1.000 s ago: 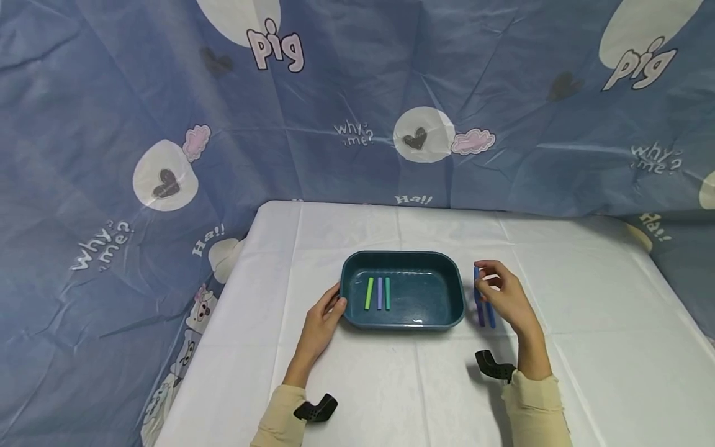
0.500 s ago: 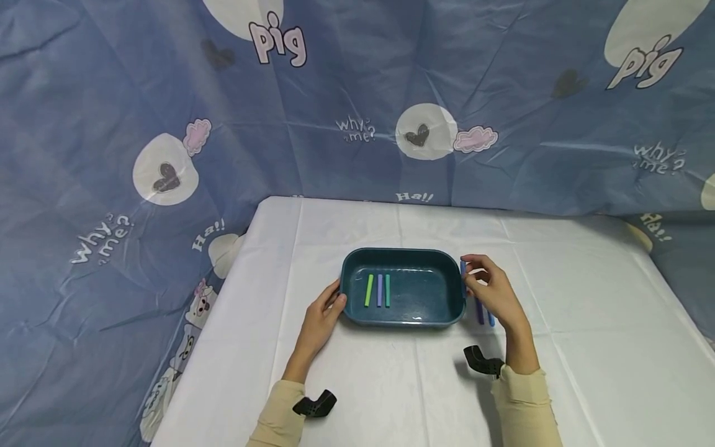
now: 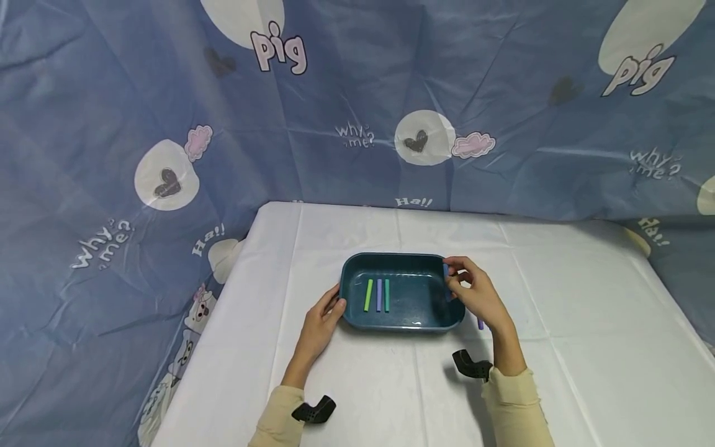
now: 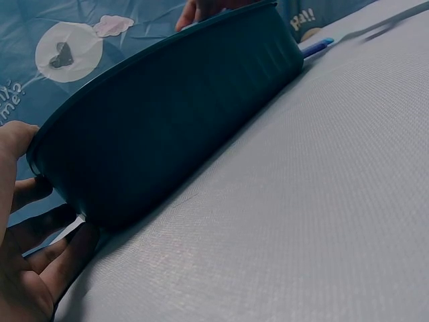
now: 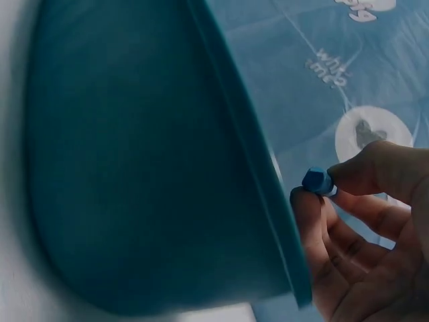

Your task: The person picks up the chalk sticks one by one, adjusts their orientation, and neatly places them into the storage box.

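A dark teal oblong tray [image 3: 413, 299] stands on the white-covered table. My left hand [image 3: 320, 323] holds its left end, thumb at the rim and fingers against the outer wall in the left wrist view. Thumb and fingertips of my right hand [image 3: 475, 292] pinch a slim blue stick [image 5: 317, 180] over the tray's right rim. Inside the tray, left of centre, a yellow-green stick [image 3: 368, 295], a lilac stick [image 3: 379, 295] and a green stick [image 3: 387, 295] lie side by side.
A purple stick [image 3: 480, 324] lies on the table right of the tray, mostly hidden by my right hand in the head view. A blue printed cloth [image 3: 346, 74] hangs behind the table. A black wrist mount [image 3: 472, 365] sticks out from my right sleeve.
My right hand has carried the blue stick leftward from beside the tray to above its right rim. The left hand and the tray stay in place.
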The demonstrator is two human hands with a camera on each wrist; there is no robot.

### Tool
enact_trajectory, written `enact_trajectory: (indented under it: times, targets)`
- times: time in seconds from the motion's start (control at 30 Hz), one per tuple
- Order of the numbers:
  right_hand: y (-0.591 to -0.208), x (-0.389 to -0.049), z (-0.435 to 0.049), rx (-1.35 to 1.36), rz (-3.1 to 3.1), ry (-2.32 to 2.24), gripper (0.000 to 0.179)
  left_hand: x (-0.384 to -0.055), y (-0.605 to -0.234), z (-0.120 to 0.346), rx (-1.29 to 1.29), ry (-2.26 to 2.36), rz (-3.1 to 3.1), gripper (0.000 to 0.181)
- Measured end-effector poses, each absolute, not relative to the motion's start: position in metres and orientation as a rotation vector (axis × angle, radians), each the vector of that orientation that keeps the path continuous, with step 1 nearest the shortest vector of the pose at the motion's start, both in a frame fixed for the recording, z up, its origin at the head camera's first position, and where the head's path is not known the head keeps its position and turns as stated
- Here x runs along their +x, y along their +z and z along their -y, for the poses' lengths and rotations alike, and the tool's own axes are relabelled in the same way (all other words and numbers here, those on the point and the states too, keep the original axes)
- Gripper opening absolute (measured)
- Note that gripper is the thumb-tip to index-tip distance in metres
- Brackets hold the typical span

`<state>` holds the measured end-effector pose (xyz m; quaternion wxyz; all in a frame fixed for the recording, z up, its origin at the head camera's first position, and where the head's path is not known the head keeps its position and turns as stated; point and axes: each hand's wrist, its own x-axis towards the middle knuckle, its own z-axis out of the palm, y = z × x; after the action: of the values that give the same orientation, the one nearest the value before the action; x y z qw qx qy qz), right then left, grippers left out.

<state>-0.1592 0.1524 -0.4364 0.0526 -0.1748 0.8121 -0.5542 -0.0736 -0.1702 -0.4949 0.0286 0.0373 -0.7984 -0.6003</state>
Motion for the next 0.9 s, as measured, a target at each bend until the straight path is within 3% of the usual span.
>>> enact_trajectory:
  times: [0.23, 0.63, 0.9]
  targets:
    - [-0.433, -0.159, -0.135, -0.501, -2.457, -1.625, 0.035, -0.078, -0.51, 0.172, 0.108, -1.823, 2.443, 0.049]
    - [-0.413, -0.147, -0.121, -0.526, -2.497, -1.597, 0.033, -0.065, -0.475, 0.167, 0.099, -1.808, 2.492, 0.049]
    - [-0.413, -0.151, -0.119, -0.512, -2.491, -1.605, 0.034, -0.077, -0.509, 0.171, 0.121, -1.805, 2.45, 0.05]
